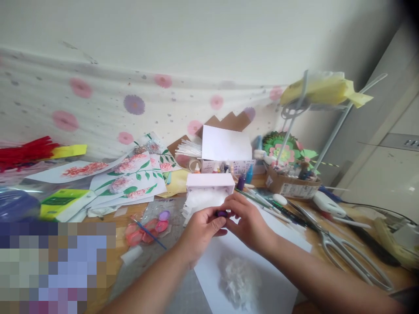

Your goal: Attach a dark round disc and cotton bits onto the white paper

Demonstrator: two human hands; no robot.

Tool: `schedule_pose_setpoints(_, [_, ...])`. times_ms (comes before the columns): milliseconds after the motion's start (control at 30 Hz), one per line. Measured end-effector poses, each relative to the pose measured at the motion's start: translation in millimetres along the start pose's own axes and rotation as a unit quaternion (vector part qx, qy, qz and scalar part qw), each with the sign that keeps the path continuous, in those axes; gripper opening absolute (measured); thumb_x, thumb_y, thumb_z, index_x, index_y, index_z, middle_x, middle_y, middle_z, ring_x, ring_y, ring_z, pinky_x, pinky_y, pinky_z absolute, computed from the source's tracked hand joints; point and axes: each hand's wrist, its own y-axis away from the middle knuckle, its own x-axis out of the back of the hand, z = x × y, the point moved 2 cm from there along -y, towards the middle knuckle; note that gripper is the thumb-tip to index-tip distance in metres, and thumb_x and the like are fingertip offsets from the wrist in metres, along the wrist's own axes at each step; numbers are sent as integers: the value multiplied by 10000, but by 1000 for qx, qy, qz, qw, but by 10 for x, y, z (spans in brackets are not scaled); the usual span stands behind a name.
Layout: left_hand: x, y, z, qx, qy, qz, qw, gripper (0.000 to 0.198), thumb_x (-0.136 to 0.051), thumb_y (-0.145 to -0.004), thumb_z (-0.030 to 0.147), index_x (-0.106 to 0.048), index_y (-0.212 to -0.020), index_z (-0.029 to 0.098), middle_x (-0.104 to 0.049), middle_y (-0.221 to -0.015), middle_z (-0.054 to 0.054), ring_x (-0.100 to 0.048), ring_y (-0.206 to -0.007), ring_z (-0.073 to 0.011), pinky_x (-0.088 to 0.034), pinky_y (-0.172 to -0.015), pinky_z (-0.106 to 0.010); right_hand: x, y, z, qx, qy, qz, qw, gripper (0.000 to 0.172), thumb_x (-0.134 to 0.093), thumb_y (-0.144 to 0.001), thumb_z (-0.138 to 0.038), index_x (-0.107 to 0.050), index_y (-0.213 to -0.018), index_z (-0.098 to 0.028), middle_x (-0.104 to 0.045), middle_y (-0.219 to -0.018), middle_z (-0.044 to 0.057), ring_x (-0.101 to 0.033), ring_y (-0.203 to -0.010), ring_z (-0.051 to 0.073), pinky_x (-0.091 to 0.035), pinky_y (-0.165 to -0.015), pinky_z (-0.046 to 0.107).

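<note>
My left hand [202, 229] is closed, its thumb and fingers pinching a small, dark purple round piece [221, 213], perhaps a cap. My right hand [247, 220] has its fingers bent around the right side of the same piece, which they partly hide. Both hands are over the upper part of a white paper sheet [281, 237]. Nearer me on the sheet is a crumpled whitish tissue-like wad [238, 281]. Just beyond the hands, an open white box [209, 179] has white tissue spilling from its front. A purple paint bottle [241, 182] stands right of that box.
Left lie coral and purple paint dishes [151, 231] with a blue brush [149, 233], and painted flower sheets [131, 176]. Right are large scissors [347, 253], several brushes, a white glue gun-like device [329, 204] and a cardboard box [293, 187]. The lower-left corner is pixelated.
</note>
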Motion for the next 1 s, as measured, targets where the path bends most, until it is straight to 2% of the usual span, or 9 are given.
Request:
schedule_pose_setpoints(167, [7, 3, -14, 22, 42, 4, 999, 246, -590, -800, 278, -625, -991, 126, -622, -940, -93, -579, -869, -183, -470, -792, -336, -19, 3, -6, 55, 35, 13, 998, 245, -594, -730, -46, -662, -909, -200, -465, -801, 26, -499, -687, 105, -434, -594, 215])
schedule_pose_setpoints(333, [38, -12, -5, 20, 105, 37, 994, 232, -581, -808, 281, -638, -939, 99, -620, -939, -109, -575, -922, -205, -451, -838, -352, 2, 12, -9, 120, 62, 38, 990, 326, -644, -750, -133, -600, -1072, -163, -511, -918, 73, -500, -820, 170, -454, -694, 302])
schedule_pose_setpoints(433, [27, -15, 2, 31, 116, 32, 992, 229, -571, -815, 270, -633, -957, 101, -622, -935, -111, -584, -857, -179, -462, -791, -330, 9, 21, -17, 139, 78, 40, 986, 286, -619, -774, -115, -616, -1056, -165, -531, -929, 72, -491, -837, 176, -449, -713, 314])
schedule_pose_setpoints(567, [-19, -6, 15, 36, 124, 24, 991, 240, -549, -829, 252, -610, -1014, 112, -618, -933, -104, -581, -803, -151, -462, -763, -309, -12, 39, -9, 151, 89, 54, 983, 243, -601, -789, -112, -638, -1022, -171, -544, -915, 67, -486, -838, 172, -450, -717, 311])
schedule_pose_setpoints(733, [-36, -6, 28, 13, 109, 6, 994, 285, -511, -851, 237, -550, -1118, 147, -597, -997, -99, -574, -861, -164, -455, -793, -327, -50, 58, 34, 135, 66, 54, 987, 203, -609, -798, -150, -637, -995, -188, -558, -919, 61, -507, -856, 166, -460, -738, 303])
schedule_pose_setpoints(900, [-31, -1, 58, 1, 120, -7, 993, 320, -543, -832, 235, -523, -1146, 177, -586, -1056, -104, -561, -978, -205, -436, -855, -357, 11, 66, 56, 113, 37, 36, 992, 332, -640, -780, -174, -581, -1106, -193, -560, -971, 71, -525, -862, 168, -471, -746, 309])
schedule_pose_setpoints(1000, [-33, 10, 71, 21, 124, -29, 992, 377, -583, -808, 255, -513, -1170, 179, -591, -1049, -106, -572, -966, -209, -427, -871, -375, 77, 61, 64, 123, 48, 34, 991, 245, -626, -797, -188, -612, -1041, -192, -569, -927, 72, -532, -829, 167, -469, -718, 304])
